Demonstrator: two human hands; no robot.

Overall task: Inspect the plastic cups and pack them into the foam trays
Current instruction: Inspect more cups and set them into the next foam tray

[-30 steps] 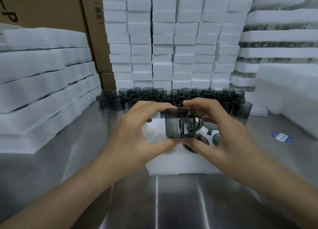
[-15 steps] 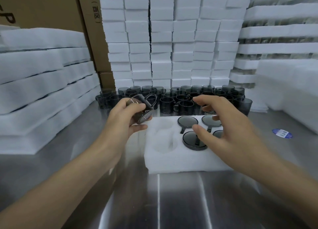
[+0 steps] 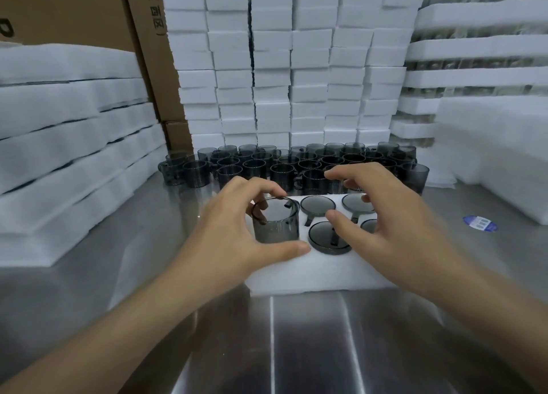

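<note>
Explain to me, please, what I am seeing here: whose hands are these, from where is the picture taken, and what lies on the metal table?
No machine here: a person works with bare hands, and a camera worn on the head looks down at them. The left hand grips a smoky plastic cup, bottom up, partly in the white foam tray. The right hand hovers open above cups already seated in that tray. Behind it stand many loose cups on the steel table. Foam stacks surround everything.

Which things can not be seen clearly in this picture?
- Tray far-right pockets: head view, covered by right hand.
- Cup seating in its pocket: hidden by left hand.
- Blue sticker text: too small, blurred.
- Carton print: cut off by the top edge.
</note>
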